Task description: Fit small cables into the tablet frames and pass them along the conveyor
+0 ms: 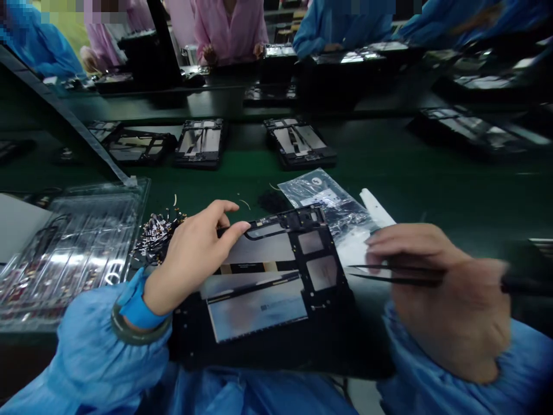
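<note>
An opened black tablet frame [276,288] with grey metal panels lies in front of me. My left hand [194,253] rests on its upper left corner, fingertips pinching at a thin black cable near the top edge. My right hand [444,294], blurred, grips black tweezers [389,275] whose tips point left toward the frame's right side. Both arms wear blue sleeves, and a blue wrist strap sits on my left wrist.
A clear plastic tray [73,248] of small parts sits at left, with a pile of small connectors [158,230] beside it. A plastic bag [328,202] and white strip lie behind the frame. More tablet frames [298,141] ride the green belt; other people work across it.
</note>
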{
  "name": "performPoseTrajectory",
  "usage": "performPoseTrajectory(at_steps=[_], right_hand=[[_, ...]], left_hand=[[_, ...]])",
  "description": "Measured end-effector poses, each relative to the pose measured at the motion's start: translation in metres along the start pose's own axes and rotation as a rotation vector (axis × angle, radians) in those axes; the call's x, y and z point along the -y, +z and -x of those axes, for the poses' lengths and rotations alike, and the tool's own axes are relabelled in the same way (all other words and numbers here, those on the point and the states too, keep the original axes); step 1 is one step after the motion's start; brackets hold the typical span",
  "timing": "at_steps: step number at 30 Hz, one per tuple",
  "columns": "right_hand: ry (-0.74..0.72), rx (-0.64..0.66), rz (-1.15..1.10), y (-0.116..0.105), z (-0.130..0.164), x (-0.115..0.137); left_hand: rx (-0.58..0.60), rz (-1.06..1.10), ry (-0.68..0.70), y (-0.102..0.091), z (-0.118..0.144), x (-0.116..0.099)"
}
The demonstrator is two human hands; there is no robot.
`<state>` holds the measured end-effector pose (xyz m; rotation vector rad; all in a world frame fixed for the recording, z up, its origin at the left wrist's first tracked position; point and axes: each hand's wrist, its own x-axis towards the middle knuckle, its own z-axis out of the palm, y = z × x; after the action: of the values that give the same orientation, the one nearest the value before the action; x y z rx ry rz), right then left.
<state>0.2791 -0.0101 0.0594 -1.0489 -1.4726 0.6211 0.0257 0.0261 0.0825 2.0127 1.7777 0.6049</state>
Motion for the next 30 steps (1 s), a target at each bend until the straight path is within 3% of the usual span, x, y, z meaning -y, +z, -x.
performPoseTrajectory(at_steps=[3,9,15,21,25,28,30], right_hand=[[-0.017,0.180,-0.137,0.024,-0.008,0.009],[-0.174,0.350,0.021,0.055,-0.013,-0.003],[-0.218,0.354,0.053,0.060,-0.012,-0.010],[-0.155,0.321,0.005,0.066,-0.010,-0.013],[-0.078,0.200,-0.073,0.054,-0.012,-0.005],[-0.077,-0.165,-0.107,0.031,-0.023,-0.017],[-0.009,-0.359,0.004,0.013,-0.032,-0.040]], left_hand=[[-0.025,-0.016,0.011,0.001,0.002,-0.001],[-0.036,-0.023,0.033,0.004,0.001,0.003],[-0.050,-0.101,0.054,0.004,0.000,0.005],[-0.043,-0.133,0.064,0.006,0.001,0.004],[-0.037,-0.094,0.052,0.006,0.001,0.005],[0.000,0.027,-0.026,0.002,-0.004,0.014],[0.013,0.164,-0.145,-0.004,-0.008,0.023]])
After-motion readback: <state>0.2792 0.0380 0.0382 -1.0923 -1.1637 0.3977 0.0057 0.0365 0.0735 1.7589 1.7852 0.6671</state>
